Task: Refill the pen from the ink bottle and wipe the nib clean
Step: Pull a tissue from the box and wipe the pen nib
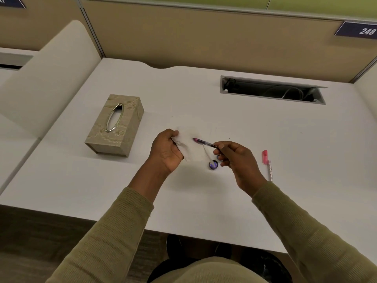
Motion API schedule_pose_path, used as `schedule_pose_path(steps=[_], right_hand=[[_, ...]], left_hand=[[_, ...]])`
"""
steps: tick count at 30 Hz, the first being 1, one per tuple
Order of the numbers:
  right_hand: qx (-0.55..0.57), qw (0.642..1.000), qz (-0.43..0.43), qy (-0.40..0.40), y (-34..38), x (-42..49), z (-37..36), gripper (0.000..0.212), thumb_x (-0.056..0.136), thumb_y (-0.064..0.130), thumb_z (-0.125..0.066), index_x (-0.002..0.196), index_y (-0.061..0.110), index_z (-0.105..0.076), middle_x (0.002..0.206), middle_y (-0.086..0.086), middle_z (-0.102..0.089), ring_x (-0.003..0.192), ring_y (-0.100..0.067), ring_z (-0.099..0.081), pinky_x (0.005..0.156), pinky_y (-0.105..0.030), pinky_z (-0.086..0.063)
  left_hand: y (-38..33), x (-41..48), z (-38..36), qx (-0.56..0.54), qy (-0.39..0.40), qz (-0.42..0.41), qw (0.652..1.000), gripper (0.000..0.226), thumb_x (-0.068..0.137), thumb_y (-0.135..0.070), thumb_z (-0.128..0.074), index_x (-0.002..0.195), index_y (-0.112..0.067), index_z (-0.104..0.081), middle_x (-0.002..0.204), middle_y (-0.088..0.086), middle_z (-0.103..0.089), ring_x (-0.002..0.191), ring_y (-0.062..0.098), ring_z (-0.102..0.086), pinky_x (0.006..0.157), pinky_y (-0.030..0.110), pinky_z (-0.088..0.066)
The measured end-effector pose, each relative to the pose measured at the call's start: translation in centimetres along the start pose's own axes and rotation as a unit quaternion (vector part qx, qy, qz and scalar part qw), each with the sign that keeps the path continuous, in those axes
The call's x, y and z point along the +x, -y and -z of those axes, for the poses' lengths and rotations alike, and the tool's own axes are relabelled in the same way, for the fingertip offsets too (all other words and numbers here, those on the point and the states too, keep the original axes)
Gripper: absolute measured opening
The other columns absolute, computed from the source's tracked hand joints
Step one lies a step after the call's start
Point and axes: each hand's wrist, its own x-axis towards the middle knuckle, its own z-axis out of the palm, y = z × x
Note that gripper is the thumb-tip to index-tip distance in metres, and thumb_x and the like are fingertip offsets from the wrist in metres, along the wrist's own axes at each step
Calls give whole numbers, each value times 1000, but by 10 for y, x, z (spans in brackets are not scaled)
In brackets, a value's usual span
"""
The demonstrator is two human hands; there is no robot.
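Observation:
My left hand (166,151) grips a white tissue (190,145) above the middle of the white desk (265,127). My right hand (236,160) pinches the rear of a slim pen part (205,143) with a pink and purple barrel, its tip lying against the tissue. Below the tissue a small round ink bottle (213,165) with a purple opening stands on the desk. A second small blue piece (218,157), perhaps its cap, shows partly behind my right fingers.
A beige tissue box (116,125) stands to the left. A pink cap and white pen barrel (267,165) lie to the right of my right hand. A cable slot (273,89) opens at the back right. Partition panels close off the desk's rear.

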Motion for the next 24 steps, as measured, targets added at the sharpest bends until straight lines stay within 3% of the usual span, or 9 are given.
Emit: schedule_pose_path(steps=[4, 8, 13, 17, 20, 24], right_hand=[[-70, 996, 53, -21, 0, -2, -1, 20, 101, 15, -58, 104, 16, -78, 90, -5, -77, 73, -10, -62, 64, -21, -53], [-106, 989, 91, -46, 0, -3, -1, 19, 100, 17, -59, 102, 23, -77, 89, 0, -78, 74, -7, -64, 67, -19, -52], [-52, 995, 83, -33, 7, -7, -1, 19, 100, 14, -59, 106, 18, -77, 93, -5, -78, 77, -11, -64, 69, -22, -53], [-2, 999, 45, -2, 9, -15, -9, 20, 101, 14, -58, 108, 13, -76, 92, -6, -77, 77, -13, -61, 68, -25, -53], [47, 999, 4, -1, 8, -19, -16, 20, 101, 13, -57, 106, 11, -77, 89, -6, -75, 77, -18, -57, 69, -31, -51], [92, 995, -35, 8, 6, -22, -22, 19, 101, 13, -58, 103, 11, -77, 87, -6, -74, 75, -20, -57, 71, -33, -49]], left_hand=[[-2, -8, 1, -5, 6, 4, 1000, 25, 94, -4, -42, 104, 1, -64, 95, 15, -74, 87, 28, -72, 80, 41, -61], [-5, -10, 5, -9, 2, 0, 1000, 25, 95, -5, -41, 101, -1, -65, 91, 14, -75, 88, 28, -71, 87, 43, -57], [-9, -13, 8, -43, 5, -2, 999, 27, 96, -7, -39, 98, -3, -66, 89, 13, -76, 77, 27, -76, 82, 44, -60], [-10, -17, 7, -75, 18, 5, 997, 30, 96, -8, -38, 102, 0, -66, 97, 17, -75, 81, 30, -76, 75, 51, -59], [-12, -19, 9, -88, 24, 12, 996, 33, 95, -8, -38, 111, 2, -64, 105, 19, -74, 87, 33, -75, 78, 54, -58], [-11, -23, 12, -105, 46, 28, 993, 44, 94, -10, -39, 133, 1, -56, 132, 20, -63, 114, 35, -66, 86, 61, -52]])
